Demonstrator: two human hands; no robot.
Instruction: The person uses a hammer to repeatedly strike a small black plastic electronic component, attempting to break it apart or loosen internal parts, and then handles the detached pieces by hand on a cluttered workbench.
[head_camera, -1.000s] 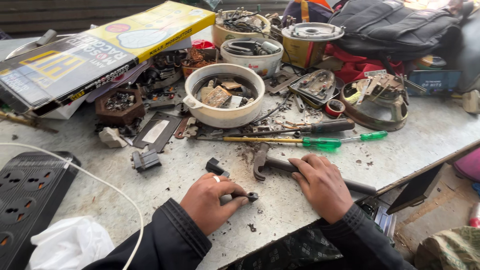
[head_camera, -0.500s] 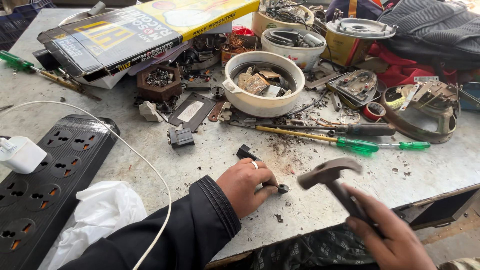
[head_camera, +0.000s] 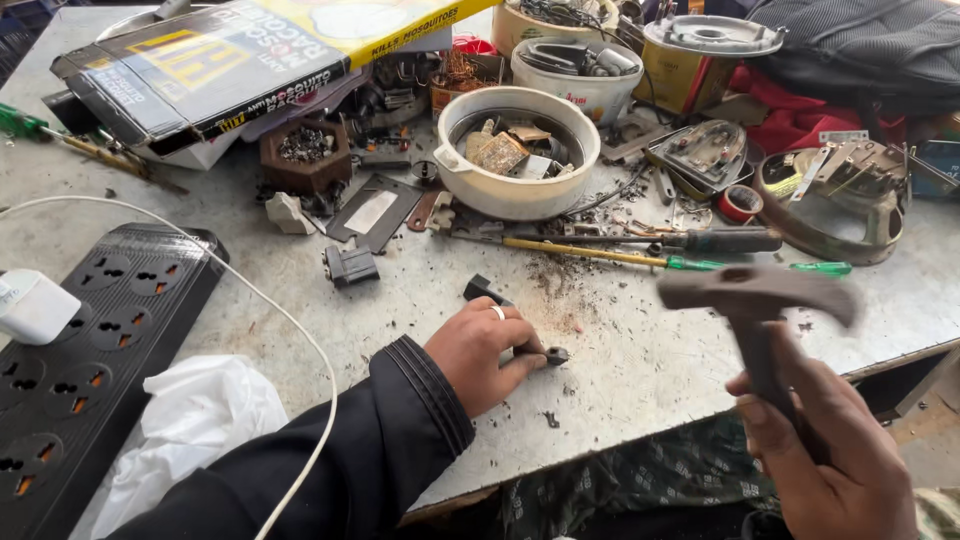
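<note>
Your left hand (head_camera: 485, 350) pinned a small dark part (head_camera: 553, 355) flat to the tabletop (head_camera: 620, 400), fingers closed over it so it couldn't skid. Your right hand (head_camera: 835, 450) gripped the hammer (head_camera: 755, 300) by its handle, head raised off to the part's right, clear of the screwdrivers (head_camera: 640, 255) behind.

Two hands showing: left hand (head_camera: 487, 352), right hand (head_camera: 838, 455). One hammer (head_camera: 755, 300). Three screwdrivers lying on the worktop (head_camera: 640, 370): two mid-worktop (head_camera: 640, 240) (head_camera: 690, 263), one at the left edge (head_camera: 60, 138). One white bowl (head_camera: 518, 190). One black power strip (head_camera: 95, 340). One yellow box (head_camera: 230, 60).
</note>
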